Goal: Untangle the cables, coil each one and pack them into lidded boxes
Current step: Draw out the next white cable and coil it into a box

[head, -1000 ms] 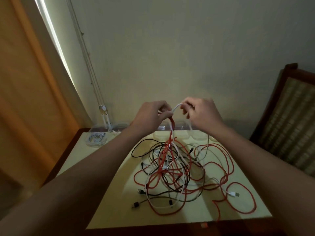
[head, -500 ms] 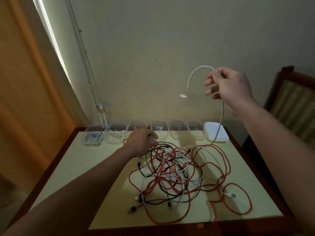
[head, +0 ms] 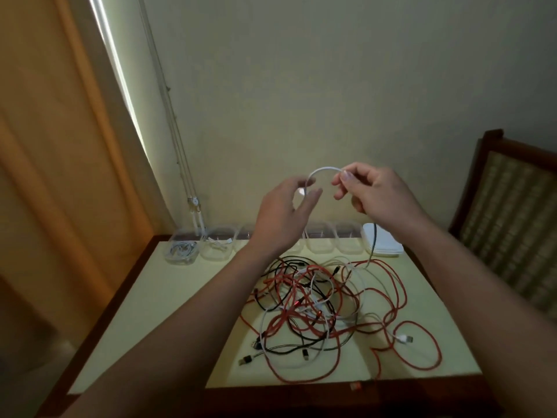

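Now the left hand (head: pixel 283 215) was up off the tangle (head: pixel 316 300), level with the right hand (head: pixel 376 194); half a second earlier it sat down on the pile. The right hand pinched the white cable (head: pixel 324 168) between thumb and forefinger, lower than before. The cable arced across to the left hand, whose fingers were spread loosely around the free plug end; I couldn't tell if they touched it. The rest of it dropped past the right wrist into the tangle on the tabletop (head: pixel 168 297), so probably not free yet. It read as the start of a first coil turn. Clear boxes (head: pixel 319 244) lined the back edge, the two leftmost already holding cables, and lids (head: pixel 387 244) were stacked at the right.
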### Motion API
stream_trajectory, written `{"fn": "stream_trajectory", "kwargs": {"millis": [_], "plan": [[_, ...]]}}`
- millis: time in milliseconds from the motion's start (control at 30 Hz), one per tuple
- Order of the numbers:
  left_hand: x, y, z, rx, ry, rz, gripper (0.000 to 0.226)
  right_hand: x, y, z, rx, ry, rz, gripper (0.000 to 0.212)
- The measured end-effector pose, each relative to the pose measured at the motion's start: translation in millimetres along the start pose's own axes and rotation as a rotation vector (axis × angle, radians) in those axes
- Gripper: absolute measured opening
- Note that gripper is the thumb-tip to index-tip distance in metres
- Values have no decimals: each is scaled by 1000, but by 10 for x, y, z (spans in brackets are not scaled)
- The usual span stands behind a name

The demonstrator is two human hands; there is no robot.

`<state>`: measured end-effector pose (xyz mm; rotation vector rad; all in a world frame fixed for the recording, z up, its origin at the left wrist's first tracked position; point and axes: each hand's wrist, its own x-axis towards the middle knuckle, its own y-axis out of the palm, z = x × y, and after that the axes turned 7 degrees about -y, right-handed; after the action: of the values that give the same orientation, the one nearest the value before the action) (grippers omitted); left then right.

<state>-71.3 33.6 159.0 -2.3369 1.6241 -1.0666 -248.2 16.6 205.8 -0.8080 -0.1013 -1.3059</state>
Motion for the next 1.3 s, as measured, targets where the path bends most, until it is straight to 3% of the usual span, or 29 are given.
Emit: {"fn": "stream_trajectory", "kwargs": {"millis": [133, 400, 467, 600, 700, 800, 933, 1033, 1167, 1300], "plan": [[-163, -187, -218, -385, -158, 94, 22, -66, -106, 209, -27, -51, -96, 24], [-659, -667, -731, -826, -312, 88, 13, -365, -310, 734, 79, -139, -218, 19], [-846, -785, -820, -835, -294, 65, 12, -480, -345, 848, 87, -174, -242, 14], [-1242, -1031, -973, -614, -214, -69, 22, -741, -374, 990, 41, -205, -268, 14], [-1498, -1148, -1057, -529, -153, -54, 21, -981, -350, 1020, 7, -184, -306, 14], [-1623, -1184, -1097, -695, -228, -26, 23, -1237, -244, 1029, 1, -123, -323, 16], [-1718, -1200, -1124, -1165, -395, -7, 33, -1649, -71, 1007, -2, -55, -243, 22], [-1808, -1194, -1110, -1377, -452, 11, 35, -2023, 51, 863, 78, 35, -224, 22], [-1916, -1121, -1096, -1538, -550, 10, 33, -2343, 175, 633, 85, 74, -284, 5], [-1866, -1061, -1120, -1483, -576, -42, 37, -2362, 168, 555, -75, -13, -254, 10]]}}
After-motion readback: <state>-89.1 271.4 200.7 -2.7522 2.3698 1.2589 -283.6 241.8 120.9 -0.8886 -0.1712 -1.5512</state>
